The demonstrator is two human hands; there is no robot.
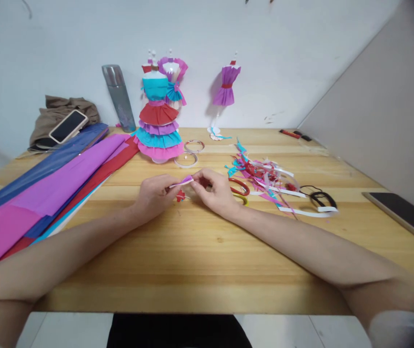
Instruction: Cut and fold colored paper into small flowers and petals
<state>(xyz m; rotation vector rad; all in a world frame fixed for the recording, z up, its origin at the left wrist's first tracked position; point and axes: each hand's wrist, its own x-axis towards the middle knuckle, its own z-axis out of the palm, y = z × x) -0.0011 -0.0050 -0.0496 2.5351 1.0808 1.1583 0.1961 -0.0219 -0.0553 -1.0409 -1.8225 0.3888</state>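
Note:
Between my two hands, just above the middle of the table, is a small folded purple and white piece of paper. My left hand pinches its left end, and my right hand pinches the right end. Just below the paper lies a small red paper cutout. Scissors with red and yellow handles rest beside my right hand, which partly hides them. Behind my hands stands a small dress form in tiers of blue, red, purple and pink crepe paper.
Crepe paper sheets spread along the left. Paper scraps are heaped to the right, near a black cord and a tablet-like device. Tape rolls, a purple-dressed form, a bottle and a phone stand or lie farther back.

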